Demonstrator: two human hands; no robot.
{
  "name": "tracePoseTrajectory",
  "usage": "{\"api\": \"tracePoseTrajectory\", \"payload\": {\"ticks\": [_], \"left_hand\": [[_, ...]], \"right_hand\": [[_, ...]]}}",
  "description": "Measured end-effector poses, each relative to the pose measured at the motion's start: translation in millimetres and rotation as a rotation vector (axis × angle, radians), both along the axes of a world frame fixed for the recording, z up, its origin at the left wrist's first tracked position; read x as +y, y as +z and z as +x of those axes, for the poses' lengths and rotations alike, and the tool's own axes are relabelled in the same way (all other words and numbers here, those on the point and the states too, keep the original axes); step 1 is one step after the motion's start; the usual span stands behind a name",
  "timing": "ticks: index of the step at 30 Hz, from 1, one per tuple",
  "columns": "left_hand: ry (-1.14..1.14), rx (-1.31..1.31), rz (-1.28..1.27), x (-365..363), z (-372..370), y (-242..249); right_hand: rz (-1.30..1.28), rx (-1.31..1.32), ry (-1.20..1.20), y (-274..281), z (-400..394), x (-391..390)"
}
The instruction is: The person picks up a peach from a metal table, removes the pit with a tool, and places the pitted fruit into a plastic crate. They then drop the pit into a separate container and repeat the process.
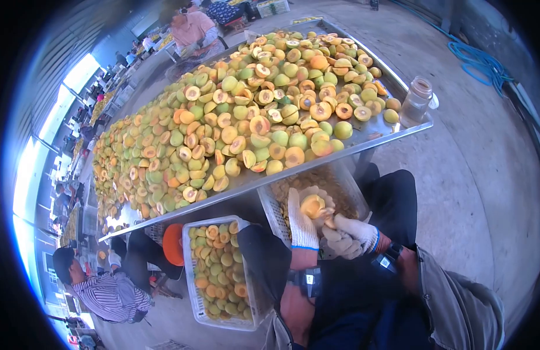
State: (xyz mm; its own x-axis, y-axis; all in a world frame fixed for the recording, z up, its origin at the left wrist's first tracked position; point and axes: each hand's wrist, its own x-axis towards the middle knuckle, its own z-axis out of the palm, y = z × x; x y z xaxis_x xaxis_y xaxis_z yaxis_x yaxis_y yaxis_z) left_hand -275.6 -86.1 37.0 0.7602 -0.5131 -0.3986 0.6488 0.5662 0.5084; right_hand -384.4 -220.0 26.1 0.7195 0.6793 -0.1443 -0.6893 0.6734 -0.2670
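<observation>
Two-handed, gripped fruit (pixel 312 206) in left hand (pixel 303 223) over crate (pixel 271 211), likely to save mess; curled right hand (pixel 348 234), couldn't tell around what.

1. You can read no words, brands or numbers anywhere in the frame.
2. At lower centre, the black device (pixel 296 277) on your left wrist bears a white label (pixel 309 279); its marks are too small to read.
3. To its right, your right wrist's device (pixel 393 252) shows a similar, illegible patch (pixel 386 263).
</observation>
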Motion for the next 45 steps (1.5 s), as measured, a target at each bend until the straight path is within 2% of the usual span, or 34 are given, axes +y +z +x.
{"api": "tracePoseTrajectory", "payload": {"ticks": [1,2,4,5,6,8,10,12,13,14,15,16,17,18,19,20,22,23,24,25,26,28,29,30,32,34,36,37,39,43,44,45], "left_hand": [[0.088,0.026,-0.010,-2.8,0.8,-3.0],[0.178,0.052,-0.021,-2.6,3.0,-5.7],[0.158,0.045,-0.080,9.1,9.5,-19.0],[0.185,-0.019,-0.068,12.2,11.6,-23.8],[0.219,-0.086,-0.054,17.3,15.1,-17.2],[0.282,-0.067,-0.025,36.8,20.3,-0.6],[0.375,-0.227,0.049,65.0,24.7,15.2],[0.550,-0.370,0.193,100.9,24.0,29.0],[0.597,-0.286,0.182,127.6,31.1,27.0],[0.652,-0.274,0.279,154.7,34.8,24.9],[0.721,-0.567,0.714,182.1,31.9,4.8],[0.642,-1.044,1.608,221.0,28.4,-7.6],[0.757,-0.674,1.092,243.1,25.3,-13.9],[0.669,-0.825,1.540,266.5,13.6,-17.5],[0.815,-0.493,1.243,275.4,7.0,-17.7],[0.815,-0.486,1.248,288.4,0.9,-26.3],[0.857,-0.228,1.110,313.9,-7.1,-57.1],[0.876,-0.292,1.112,315.3,-10.5,-70.9],[0.879,-0.287,1.112,327.3,-8.3,-105.2],[0.735,-0.447,1.365,343.9,-5.4,-157.1],[0.569,-0.604,1.607,347.9,-8.3,-172.9],[-0.178,-0.664,2.056,346.1,-15.8,-189.9],[0.232,-0.887,2.013,334.3,-23.8,-192.8],[0.228,-0.894,2.007,335.9,-22.6,-190.6],[0.071,-0.758,2.022,345.0,-27.5,-184.5],[0.090,-0.760,2.089,342.7,-21.0,-179.6],[0.328,-0.953,2.021,335.9,-13.3,-168.6],[0.326,-0.958,2.013,337.4,-8.2,-174.0],[0.029,-0.893,2.002,348.2,0.0,-187.6],[-0.133,-0.901,2.120,357.5,8.8,-186.9],[-0.210,-0.879,2.092,365.1,12.3,-188.2],[-0.273,-0.845,2.037,373.4,18.9,-188.0]], "right_hand": [[0.081,0.017,-0.085,-10.7,0.5,0.3],[0.079,0.017,-0.072,-5.2,4.2,1.5],[-0.862,0.137,-0.288,15.9,13.3,3.3],[-0.788,0.195,-0.364,21.7,18.8,4.6],[-0.740,0.239,-0.343,21.4,19.8,0.5],[-0.884,0.225,-0.396,10.3,21.9,-0.2],[-1.061,0.197,-0.435,16.2,24.4,1.5],[-1.049,0.164,-0.459,17.0,21.4,1.7],[-0.971,0.190,-0.464,17.9,21.0,0.6],[-0.892,0.219,-0.470,17.5,20.7,-0.1],[-0.964,0.186,-0.444,15.9,20.5,-0.3],[-0.962,0.187,-0.434,14.4,20.6,2.7],[-0.977,0.176,-0.495,12.4,21.0,5.5],[-0.993,0.164,-0.556,10.5,21.9,7.9],[-0.992,0.167,-0.550,7.8,22.5,9.4],[-1.009,0.126,-0.566,4.6,23.0,10.0],[-1.028,0.086,-0.577,1.3,22.9,12.0],[-1.013,0.099,-0.558,1.1,24.0,13.3],[-1.000,0.111,-0.537,0.9,25.2,14.8],[-1.004,0.111,-0.531,-1.6,25.8,16.8],[-1.002,0.127,-0.521,-5.8,26.2,19.3],[-1.001,0.136,-0.515,-5.8,28.7,23.0],[-1.026,0.123,-0.511,-3.4,28.7,24.2],[-1.050,0.115,-0.508,-2.0,27.7,25.2],[-1.056,0.129,-0.531,-0.5,26.3,25.2],[-1.059,0.129,-0.541,-0.5,26.3,26.8],[-1.103,0.191,-0.535,-1.2,29.5,26.7],[-1.107,0.194,-0.542,0.1,30.0,27.0],[-1.100,0.186,-0.531,5.3,30.1,30.6],[-1.066,0.063,-0.514,0.6,27.9,31.2],[-1.134,0.068,-0.419,12.2,28.5,31.5],[-1.293,-0.025,-0.444,5.7,28.9,35.0]]}}
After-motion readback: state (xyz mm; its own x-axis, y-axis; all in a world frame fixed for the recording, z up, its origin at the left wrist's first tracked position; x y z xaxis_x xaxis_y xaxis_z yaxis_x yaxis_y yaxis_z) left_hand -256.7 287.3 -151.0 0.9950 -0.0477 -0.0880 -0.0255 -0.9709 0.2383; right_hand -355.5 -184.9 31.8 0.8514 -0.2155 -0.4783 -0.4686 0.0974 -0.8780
